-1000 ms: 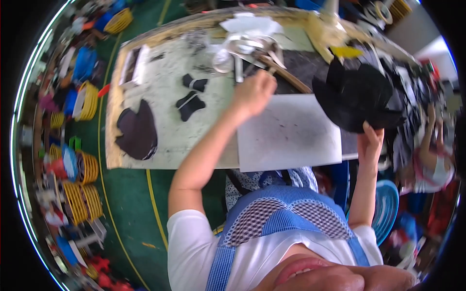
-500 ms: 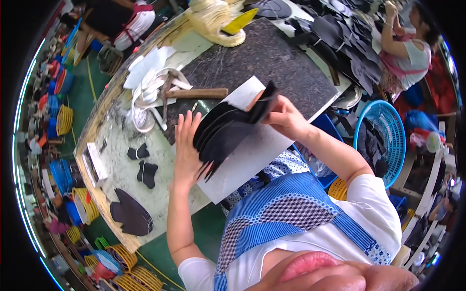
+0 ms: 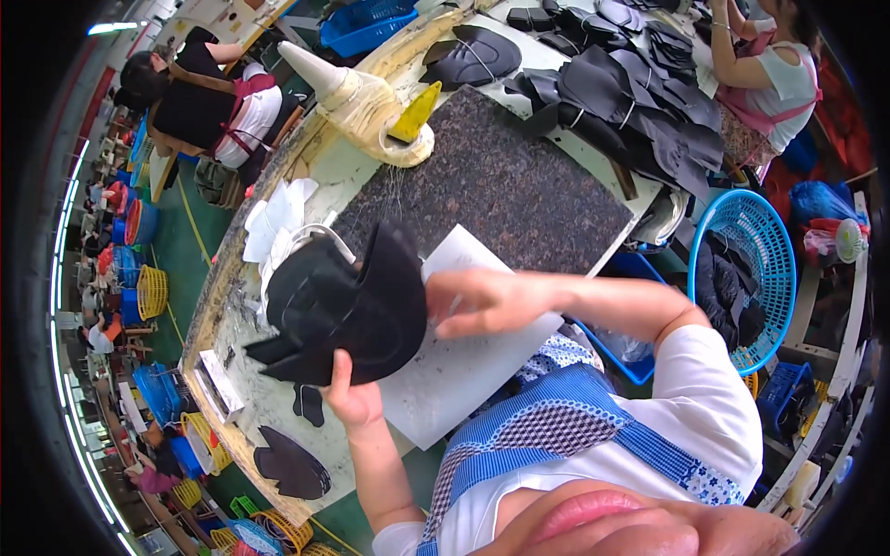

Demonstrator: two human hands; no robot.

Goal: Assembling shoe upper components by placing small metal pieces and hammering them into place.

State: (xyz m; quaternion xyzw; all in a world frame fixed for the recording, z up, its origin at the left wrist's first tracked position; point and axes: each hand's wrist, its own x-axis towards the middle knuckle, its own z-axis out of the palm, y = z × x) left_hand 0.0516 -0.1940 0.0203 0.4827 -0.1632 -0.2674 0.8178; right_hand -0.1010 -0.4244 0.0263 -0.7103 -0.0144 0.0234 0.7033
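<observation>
My left hand grips the lower edge of a stack of black shoe-upper pieces, its thumb in front and its other fingers hidden behind. The stack is raised above the table, its notched edges fanned slightly apart at the left. Just right of the stack, my right hand has its fingers stretched out, somewhat blurred, with nothing visible in them. Beneath it lies a white board, slanting across the table's near edge. A smaller black piece shows partly below the stack, and a dark notched piece lies near the table corner.
A dark stone slab covers the table's middle. Beyond it stand a cream thread cone with a yellow piece in it and heaped black shoe parts. A blue basket stands at right. A co-worker sits at far right.
The black stack has moved left and turned broad side up in my left hand. My right hand has let go of it. The hammer is now hidden. The view has shifted.
</observation>
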